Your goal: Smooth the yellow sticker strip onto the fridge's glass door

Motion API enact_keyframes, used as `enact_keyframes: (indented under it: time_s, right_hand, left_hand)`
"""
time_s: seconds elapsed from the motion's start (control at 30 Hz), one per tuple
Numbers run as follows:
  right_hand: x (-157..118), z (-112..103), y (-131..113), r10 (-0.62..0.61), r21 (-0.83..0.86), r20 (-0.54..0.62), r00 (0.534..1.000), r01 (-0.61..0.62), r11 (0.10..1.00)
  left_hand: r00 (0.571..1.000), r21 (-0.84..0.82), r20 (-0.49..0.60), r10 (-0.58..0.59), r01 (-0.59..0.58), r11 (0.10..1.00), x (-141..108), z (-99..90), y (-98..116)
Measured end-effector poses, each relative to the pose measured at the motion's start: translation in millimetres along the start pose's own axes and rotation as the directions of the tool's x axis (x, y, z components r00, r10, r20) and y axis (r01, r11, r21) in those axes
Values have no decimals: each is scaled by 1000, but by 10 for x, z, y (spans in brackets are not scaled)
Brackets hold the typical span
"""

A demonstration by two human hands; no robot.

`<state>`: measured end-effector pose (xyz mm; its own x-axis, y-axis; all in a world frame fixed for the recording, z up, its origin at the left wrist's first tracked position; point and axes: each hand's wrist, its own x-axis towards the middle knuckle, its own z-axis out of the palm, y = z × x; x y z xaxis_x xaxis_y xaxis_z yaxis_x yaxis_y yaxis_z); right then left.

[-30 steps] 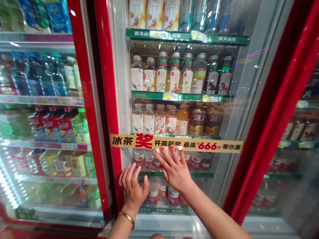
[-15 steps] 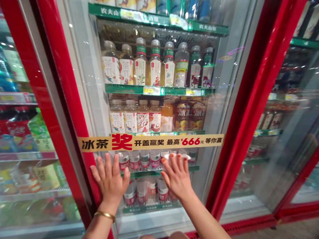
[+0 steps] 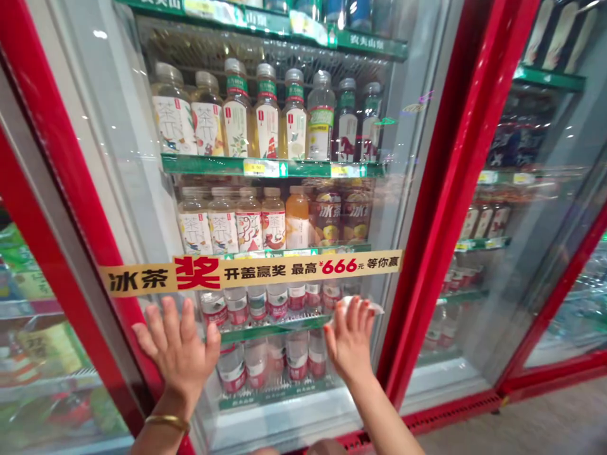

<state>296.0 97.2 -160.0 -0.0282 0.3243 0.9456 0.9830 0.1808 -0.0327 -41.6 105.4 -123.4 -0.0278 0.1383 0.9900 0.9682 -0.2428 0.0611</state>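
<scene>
My left hand (image 3: pixel 179 351) is spread open with its palm toward the glass door (image 3: pixel 284 420) of a drinks fridge, close to the red frame on the left, and wears a gold bangle (image 3: pixel 167 422) at the wrist. My right hand (image 3: pixel 351 344) has its fingers bent against the glass over a white tissue (image 3: pixel 372 308), which shows behind and beside the fingertips. Just above both hands, a yellow banner strip (image 3: pixel 253 273) with black and red lettering crosses the door. Most of the tissue is hidden by my fingers.
Behind the glass, bottled drinks (image 3: pixel 265 120) stand in rows on green-edged shelves (image 3: pixel 303 168). Red door frames (image 3: pixel 458 208) rise on both sides. More fridge sections with drinks and packets flank this one. Grey floor (image 3: pixel 564 414) shows at lower right.
My right hand has slid right along the glass with the tissue, its fingers now closer together. The left hand stays near the left frame. The view has shifted to the right.
</scene>
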Motion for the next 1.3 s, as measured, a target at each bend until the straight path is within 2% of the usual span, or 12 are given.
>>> enact_keyframes:
  time_s: [0.07,0.13,0.3,0.4,0.5,0.63,0.73,0.83,0.97,1.07,1.17,1.3]
  right_hand:
    - [133,-27,100,234,-3,-32,972,-234,972]
    - [183,-24,-2,272,16,-17,962,-272,962]
    - [-247,47,-262,-173,56,82,981,169,984]
    - [-213,33,-4,131,12,25,991,-131,991]
    - [195,2,81,322,54,-30,946,-321,946]
    - [341,1,-319,17,17,11,1000,-17,1000]
    - [42,-11,-361,-301,-34,20,954,301,953]
    - [39,-64,0,-149,-66,-27,988,147,987]
    - [661,-162,182,245,13,-63,967,-245,969]
    - [894,-190,-151,8,20,-57,998,-7,1000]
    - [771,-202,-313,-310,-23,-50,949,309,951]
    - [937,-272,136,-152,-53,-81,985,148,988]
  left_hand:
    - [1000,-5,-10,1,-1,1000,-2,4,0]
    - [1000,-11,-4,-3,3,1000,-2,0,-7]
    - [1000,-38,22,-6,6,999,-8,-14,-30]
    - [1000,-31,4,-4,5,1000,-20,1,-27]
    - [1000,-25,-11,-8,8,1000,-28,16,-15]
    - [999,-31,-20,-27,26,999,-26,9,5]
    - [1000,-26,-24,-5,4,1000,-24,5,12]
    - [1000,-6,-28,12,-13,1000,-27,20,7]
    - [999,3,-41,1,-1,1000,-32,39,-7]
    - [999,-3,-42,20,-20,1000,-28,35,-13]
    - [998,-1,-48,41,-41,999,-14,23,-7]
    - [998,0,-51,32,-32,999,2,26,17]
